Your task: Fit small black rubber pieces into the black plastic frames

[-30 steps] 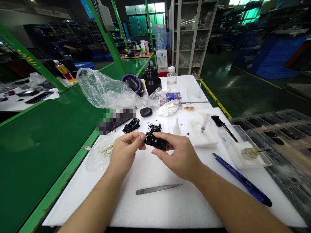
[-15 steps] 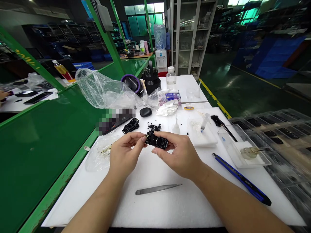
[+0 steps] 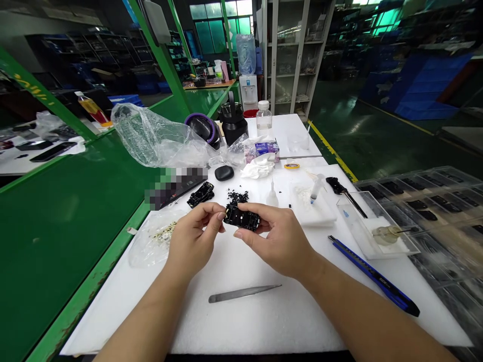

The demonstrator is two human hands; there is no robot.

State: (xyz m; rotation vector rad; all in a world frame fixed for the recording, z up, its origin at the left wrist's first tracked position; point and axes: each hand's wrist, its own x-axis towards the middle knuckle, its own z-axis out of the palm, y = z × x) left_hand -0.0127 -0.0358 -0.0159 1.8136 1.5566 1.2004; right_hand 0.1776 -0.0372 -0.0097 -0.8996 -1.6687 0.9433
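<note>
My right hand (image 3: 277,234) grips a small black model car chassis (image 3: 241,217) by its right end, between thumb and fingers. At the chassis's left end, my left hand (image 3: 196,234) is closed in a pinch. A tiny yellowish part (image 3: 225,214) shows at those fingertips, mostly hidden. Just behind the chassis lies a heap of small black pieces (image 3: 237,195). More black car chassis parts (image 3: 200,194) rest to the left of it. A clear plastic bag (image 3: 145,246) by my left wrist contains many tiny yellowish parts. Metal tweezers (image 3: 244,293) lie on the white foam surface between my forearms.
A blue utility knife (image 3: 373,274) and a clear tray (image 3: 409,246) with a small jar are on the right. Behind them are a screwdriver (image 3: 345,195) and a syringe (image 3: 317,188). A dropper bottle (image 3: 272,195), tissue pack (image 3: 269,148) and black case (image 3: 224,173) stand farther back.
The whole view has shifted slightly. Both hands keep the same hold, and the chassis has turned or tilted very little.
</note>
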